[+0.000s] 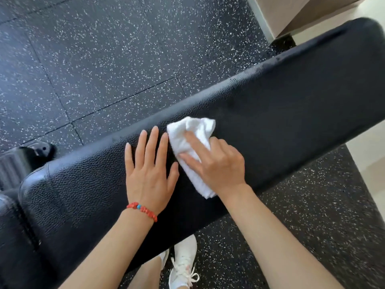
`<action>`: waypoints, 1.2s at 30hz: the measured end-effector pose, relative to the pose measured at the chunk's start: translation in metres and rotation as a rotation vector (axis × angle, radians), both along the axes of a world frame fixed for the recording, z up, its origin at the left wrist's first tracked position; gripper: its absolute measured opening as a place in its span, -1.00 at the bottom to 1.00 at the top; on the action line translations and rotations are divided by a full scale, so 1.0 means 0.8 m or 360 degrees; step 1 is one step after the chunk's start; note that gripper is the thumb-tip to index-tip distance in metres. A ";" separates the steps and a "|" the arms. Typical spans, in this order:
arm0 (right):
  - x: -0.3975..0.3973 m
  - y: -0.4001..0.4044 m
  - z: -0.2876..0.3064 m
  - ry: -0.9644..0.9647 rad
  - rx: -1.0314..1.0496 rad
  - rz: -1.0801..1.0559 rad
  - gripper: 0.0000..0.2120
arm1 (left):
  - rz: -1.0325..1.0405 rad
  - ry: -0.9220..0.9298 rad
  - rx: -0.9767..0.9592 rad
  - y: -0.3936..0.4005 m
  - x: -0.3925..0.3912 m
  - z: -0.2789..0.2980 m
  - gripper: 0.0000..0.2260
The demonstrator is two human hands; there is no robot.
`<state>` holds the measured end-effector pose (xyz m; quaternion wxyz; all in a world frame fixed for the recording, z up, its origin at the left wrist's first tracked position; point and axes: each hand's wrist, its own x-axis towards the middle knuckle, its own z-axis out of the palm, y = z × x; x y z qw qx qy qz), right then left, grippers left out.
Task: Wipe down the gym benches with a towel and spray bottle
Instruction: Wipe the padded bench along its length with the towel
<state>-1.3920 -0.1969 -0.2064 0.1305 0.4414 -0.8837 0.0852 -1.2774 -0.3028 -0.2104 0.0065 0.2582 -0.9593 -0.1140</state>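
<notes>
Head view: the right hand (216, 163) presses a folded white towel (190, 151) onto the black padded desk (291, 113), fingers clamped on it — the left hand (149, 170) lies flat just beside, fingers spread, a red bracelet (142, 210) at its wrist.

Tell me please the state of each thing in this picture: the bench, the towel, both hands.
bench: damp droplets along the far edge, towel lying on the pad
towel: bunched, pressed onto the bench
right hand: fingers gripping the towel
left hand: open, flat on the bench, holding nothing
</notes>
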 end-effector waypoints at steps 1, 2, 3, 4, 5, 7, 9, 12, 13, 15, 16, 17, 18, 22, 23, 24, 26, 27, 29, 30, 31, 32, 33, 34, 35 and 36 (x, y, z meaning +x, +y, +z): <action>-0.020 0.002 0.000 0.0074 0.0042 -0.0091 -0.65 | -0.0004 -0.0001 -0.0011 -0.001 0.001 -0.001 -0.49; -0.044 0.002 0.002 0.0143 0.0085 -0.0231 -0.68 | -0.0009 0.0002 -0.0026 -0.001 0.002 -0.002 -0.49; -0.069 0.000 0.006 0.0107 0.0116 -0.0415 -0.68 | -0.0012 0.0002 -0.0042 -0.001 0.001 -0.003 -0.49; -0.088 -0.003 0.009 -0.0023 0.0109 -0.0594 -0.68 | -0.0012 0.0000 -0.0054 0.000 0.001 -0.004 -0.49; -0.098 -0.008 0.011 -0.0189 0.0055 -0.0727 -0.66 | -0.0010 -0.0001 -0.0063 0.001 0.000 -0.005 -0.49; -0.092 -0.020 0.006 -0.0386 -0.0012 -0.0795 -0.61 | -0.0008 0.0004 -0.0068 0.002 0.000 -0.008 -0.49; -0.062 -0.032 0.003 -0.0342 0.0051 -0.0550 -0.60 | -0.0009 0.0010 -0.0081 0.002 0.001 -0.009 -0.49; -0.042 -0.039 0.004 -0.0100 0.0080 -0.0116 -0.65 | -0.0014 0.0011 -0.0088 0.001 0.001 -0.008 -0.49; -0.056 -0.038 0.004 -0.0082 0.0101 -0.0060 -0.66 | -0.0014 0.0008 -0.0088 0.001 0.001 -0.008 -0.49; -0.092 -0.031 0.003 -0.0114 0.0125 -0.0175 -0.66 | -0.0011 -0.0008 -0.0085 0.001 0.000 -0.008 -0.49; -0.108 -0.030 0.005 -0.0200 0.0105 -0.0310 -0.67 | -0.0009 -0.0017 -0.0076 0.001 0.001 -0.008 -0.49; -0.118 -0.031 0.009 -0.0296 0.0070 -0.0448 -0.67 | -0.0006 -0.0019 -0.0068 0.000 0.000 -0.008 -0.49; -0.120 -0.035 0.010 -0.0332 0.0025 -0.0532 -0.68 | -0.0002 -0.0018 -0.0068 0.000 0.000 -0.007 -0.49; -0.073 -0.041 0.006 -0.0152 0.0086 -0.0205 -0.69 | 0.0089 0.0030 -0.0062 0.006 -0.006 -0.004 -0.52; -0.064 -0.039 0.005 -0.0115 0.0081 -0.0070 -0.70 | 0.0119 0.0046 -0.0061 0.009 -0.011 -0.001 -0.53; -0.066 -0.036 0.004 -0.0091 0.0063 0.0043 -0.69 | 0.0142 0.0059 -0.0065 0.012 -0.018 0.002 -0.53; -0.093 -0.029 0.003 -0.0020 0.0098 0.0126 -0.67 | 0.0166 0.0096 -0.0067 0.015 -0.034 0.008 -0.54; -0.113 -0.023 0.004 0.0058 0.0173 0.0072 -0.66 | 0.0165 0.0113 -0.0067 0.016 -0.045 0.011 -0.54; -0.157 -0.013 0.009 0.0084 0.0236 -0.0199 -0.67 | 0.0150 0.0120 -0.0072 0.014 -0.069 0.014 -0.54; -0.173 -0.010 0.011 -0.0010 0.0186 -0.0328 -0.66 | 0.0140 0.0109 -0.0065 0.014 -0.082 0.013 -0.54; -0.180 -0.009 0.014 -0.0108 0.0134 -0.0418 -0.66 | 0.0127 0.0092 -0.0050 0.015 -0.095 0.013 -0.54; -0.179 -0.007 0.012 -0.0114 0.0113 -0.0447 -0.65 | 0.0113 0.0072 -0.0031 0.017 -0.107 0.012 -0.54; -0.170 -0.006 0.009 -0.0089 0.0136 -0.0426 -0.65 | 0.0103 0.0048 -0.0009 0.019 -0.117 0.011 -0.54; -0.157 -0.005 0.006 -0.0061 0.0162 -0.0344 -0.65 | 0.0100 0.0016 0.0015 0.022 -0.125 0.009 -0.53; -0.144 -0.004 0.005 -0.0055 0.0174 -0.0241 -0.65 | 0.0103 -0.0018 0.0034 0.024 -0.130 0.008 -0.53; -0.136 -0.002 0.005 -0.0067 0.0175 -0.0133 -0.65 | 0.0108 -0.0046 0.0038 0.026 -0.133 0.005 -0.52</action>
